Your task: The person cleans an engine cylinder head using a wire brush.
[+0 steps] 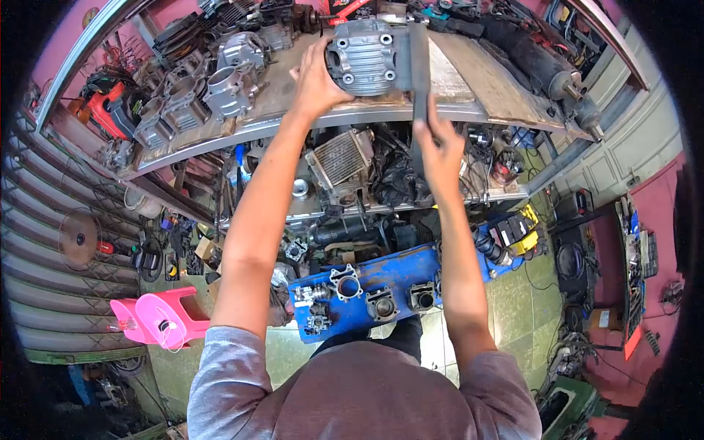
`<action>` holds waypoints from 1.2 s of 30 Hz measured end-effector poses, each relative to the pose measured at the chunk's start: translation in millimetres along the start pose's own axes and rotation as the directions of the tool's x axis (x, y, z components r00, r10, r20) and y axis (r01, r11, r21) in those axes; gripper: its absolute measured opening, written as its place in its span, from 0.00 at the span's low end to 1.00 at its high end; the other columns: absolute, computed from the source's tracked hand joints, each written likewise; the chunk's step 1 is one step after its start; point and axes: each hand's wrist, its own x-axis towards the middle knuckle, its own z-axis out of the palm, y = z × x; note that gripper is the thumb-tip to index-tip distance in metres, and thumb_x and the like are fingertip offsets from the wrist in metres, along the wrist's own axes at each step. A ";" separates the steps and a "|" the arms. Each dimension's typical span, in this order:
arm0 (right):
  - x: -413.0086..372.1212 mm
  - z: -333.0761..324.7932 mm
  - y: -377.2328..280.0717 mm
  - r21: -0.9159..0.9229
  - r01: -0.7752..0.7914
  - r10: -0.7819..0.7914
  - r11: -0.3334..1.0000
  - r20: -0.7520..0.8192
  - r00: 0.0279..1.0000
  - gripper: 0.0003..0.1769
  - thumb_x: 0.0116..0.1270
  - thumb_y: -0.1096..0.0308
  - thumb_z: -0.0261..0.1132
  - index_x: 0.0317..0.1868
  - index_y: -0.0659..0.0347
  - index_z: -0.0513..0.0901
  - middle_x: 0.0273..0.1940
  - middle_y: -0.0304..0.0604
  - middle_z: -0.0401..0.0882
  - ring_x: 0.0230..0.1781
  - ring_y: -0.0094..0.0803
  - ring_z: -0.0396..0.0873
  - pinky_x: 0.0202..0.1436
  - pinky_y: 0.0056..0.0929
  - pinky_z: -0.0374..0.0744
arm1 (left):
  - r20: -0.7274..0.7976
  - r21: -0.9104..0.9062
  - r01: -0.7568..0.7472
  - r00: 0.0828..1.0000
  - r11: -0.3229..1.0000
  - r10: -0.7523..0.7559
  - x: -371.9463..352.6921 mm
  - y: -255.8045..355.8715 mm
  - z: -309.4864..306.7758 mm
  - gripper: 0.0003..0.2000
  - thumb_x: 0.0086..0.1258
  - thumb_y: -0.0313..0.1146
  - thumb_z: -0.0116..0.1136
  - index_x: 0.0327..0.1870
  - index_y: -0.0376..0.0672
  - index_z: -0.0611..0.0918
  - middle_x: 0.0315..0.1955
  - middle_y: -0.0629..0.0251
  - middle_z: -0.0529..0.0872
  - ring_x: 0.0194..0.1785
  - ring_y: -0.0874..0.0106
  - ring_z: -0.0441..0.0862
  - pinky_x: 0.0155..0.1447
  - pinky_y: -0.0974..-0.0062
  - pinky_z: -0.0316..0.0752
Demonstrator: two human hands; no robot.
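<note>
A grey metal engine cylinder head (367, 64) stands at the front of the upper shelf, its finned side with round bolt holes facing me. My left hand (315, 82) is closed on its left side, the fingers spread along the edge. My right hand (438, 143) grips the dark handle of a long, flat grey tool (419, 59). The tool's upper part lies along the right side of the cylinder head, blurred by motion. I cannot tell its exact kind.
Several engine cylinders (229, 92) crowd the shelf (282, 88) on the left, and a muffler (546, 66) lies at right. Below are a radiator (339, 160), a blue bench (389, 273) with engine parts, and a pink plastic stool (192, 312).
</note>
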 end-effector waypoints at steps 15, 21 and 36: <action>-69.0 16.5 50.4 0.064 0.050 -0.042 0.997 -0.121 0.992 0.31 0.67 0.72 0.70 0.70 0.65 0.78 0.29 0.40 0.75 0.33 0.28 0.74 0.38 0.30 0.73 | 0.008 0.044 0.017 1.000 0.999 -0.017 5.9 2.3 3.5 0.61 0.27 0.34 0.87 0.75 0.55 0.65 0.68 0.61 0.71 0.74 0.54 0.68 0.69 0.38 0.60; 8.7 17.5 -5.2 -0.539 0.443 -0.552 0.717 -0.051 0.832 0.35 0.62 0.63 0.75 0.70 0.54 0.80 0.24 0.36 0.77 0.38 0.33 0.77 0.57 0.44 0.65 | 0.009 0.031 0.030 1.000 0.999 -0.030 5.2 5.6 1.6 0.60 0.27 0.34 0.87 0.74 0.57 0.66 0.67 0.61 0.72 0.74 0.55 0.67 0.69 0.43 0.59; -50.2 45.7 20.8 -0.534 0.560 -0.592 0.634 0.131 0.795 0.38 0.51 0.66 0.78 0.66 0.59 0.82 0.23 0.32 0.76 0.34 0.28 0.77 0.58 0.47 0.65 | -0.031 -0.030 0.008 0.999 1.000 -0.009 2.5 -0.9 6.4 0.61 0.26 0.38 0.88 0.74 0.56 0.67 0.68 0.63 0.72 0.75 0.57 0.67 0.69 0.46 0.59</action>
